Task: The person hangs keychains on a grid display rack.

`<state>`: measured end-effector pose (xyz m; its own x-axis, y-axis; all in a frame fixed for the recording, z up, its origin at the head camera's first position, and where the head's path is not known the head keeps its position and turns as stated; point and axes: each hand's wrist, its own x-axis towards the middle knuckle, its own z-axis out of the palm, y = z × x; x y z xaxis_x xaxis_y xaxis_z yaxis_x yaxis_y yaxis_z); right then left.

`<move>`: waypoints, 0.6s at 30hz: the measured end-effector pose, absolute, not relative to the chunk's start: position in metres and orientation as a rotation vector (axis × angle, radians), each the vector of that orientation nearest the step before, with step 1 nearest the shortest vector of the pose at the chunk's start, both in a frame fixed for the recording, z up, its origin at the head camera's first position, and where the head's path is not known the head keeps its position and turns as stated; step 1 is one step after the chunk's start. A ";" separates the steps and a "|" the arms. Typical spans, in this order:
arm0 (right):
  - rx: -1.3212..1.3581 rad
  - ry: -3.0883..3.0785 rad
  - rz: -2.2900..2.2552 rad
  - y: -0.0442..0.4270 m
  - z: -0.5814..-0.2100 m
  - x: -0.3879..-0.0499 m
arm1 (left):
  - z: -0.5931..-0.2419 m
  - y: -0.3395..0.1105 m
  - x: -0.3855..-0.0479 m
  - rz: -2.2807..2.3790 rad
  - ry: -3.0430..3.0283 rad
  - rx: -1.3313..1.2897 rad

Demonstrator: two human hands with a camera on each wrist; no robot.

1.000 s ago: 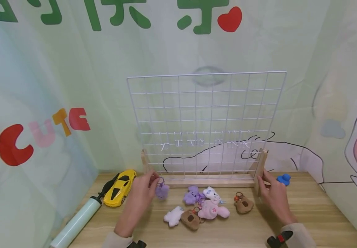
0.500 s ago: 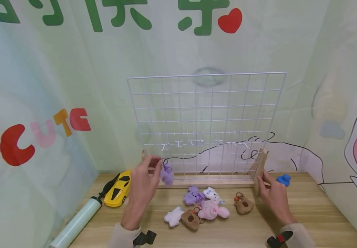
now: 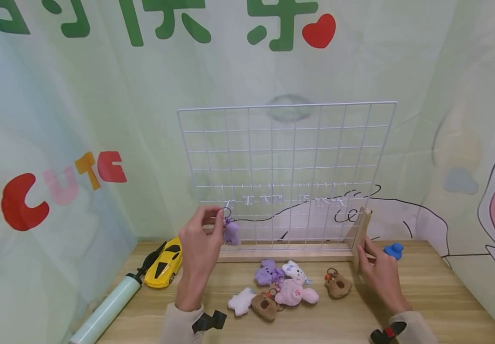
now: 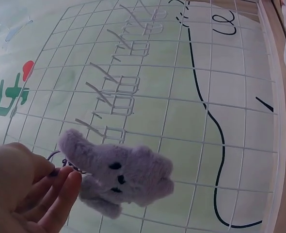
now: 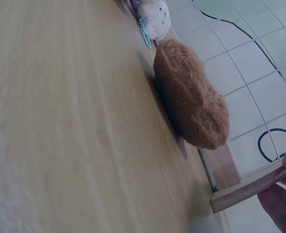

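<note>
My left hand (image 3: 200, 243) pinches the ring of a purple plush keychain (image 3: 231, 232) in front of the lower left of a white wire grid rack (image 3: 292, 169). In the left wrist view the plush (image 4: 126, 174) dangles from the fingertips, close to a row of white hooks (image 4: 119, 104) on the grid. My right hand (image 3: 381, 272) grips the wooden stand's right upright (image 3: 361, 231); in the right wrist view only some fingers (image 5: 278, 206) show beside the wood. A brown plush keychain (image 3: 338, 285) lies near this hand.
On the table several plush keychains lie together: purple (image 3: 267, 273), white (image 3: 241, 301), brown (image 3: 265, 306) and pink (image 3: 290, 291). A yellow toy car (image 3: 164, 263) and a pale green pump (image 3: 107, 310) lie at left. A small blue object (image 3: 394, 250) sits behind the right hand.
My left hand has raised the purple plush keychain from near the table to just below the leftmost hook. The right hand stays on the upright.
</note>
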<state>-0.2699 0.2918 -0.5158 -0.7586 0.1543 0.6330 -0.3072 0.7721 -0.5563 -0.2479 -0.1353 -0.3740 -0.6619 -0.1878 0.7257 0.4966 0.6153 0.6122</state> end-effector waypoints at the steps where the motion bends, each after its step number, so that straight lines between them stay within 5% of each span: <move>1: 0.114 -2.273 0.872 0.292 -0.516 -0.270 | -0.374 -0.135 -0.249 -1.085 -2.032 -0.233; 18: 0.124 -2.241 0.866 0.291 -0.516 -0.269 | -0.388 -0.138 -0.265 -1.170 -2.060 -0.165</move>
<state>-0.2692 0.2910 -0.5165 -0.7366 0.1579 0.6576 -0.3252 0.7699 -0.5491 -0.2652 -0.1378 -0.3875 -0.7118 -0.2380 0.6608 0.4457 0.5741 0.6869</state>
